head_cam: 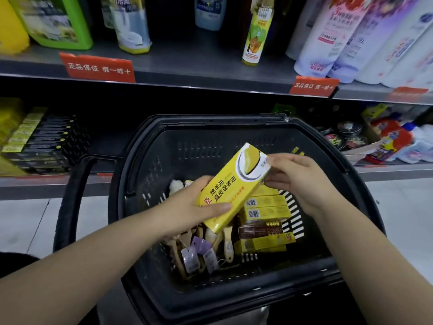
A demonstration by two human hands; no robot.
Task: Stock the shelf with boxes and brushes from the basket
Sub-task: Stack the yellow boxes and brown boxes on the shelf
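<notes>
Over the black plastic basket (pixel 234 299) I hold a yellow box (pixel 232 186) with black lettering, tilted up to the right. My left hand (pixel 189 205) grips its lower end, thumb across the front. My right hand (pixel 297 179) pinches its upper white end. Inside the basket lie several more yellow boxes (pixel 266 212), a brown box (pixel 260 231), and wooden-handled brushes (pixel 225 242) with purple and white tags (pixel 199 252).
The low shelf (pixel 28 184) behind the basket holds a stack of black-and-yellow boxes (pixel 39 139) at left and tins and packets (pixel 375 139) at right. The upper shelf (pixel 210 76) carries bottles and red price labels. The basket's handle (pixel 72 195) hangs at left over the tiled floor.
</notes>
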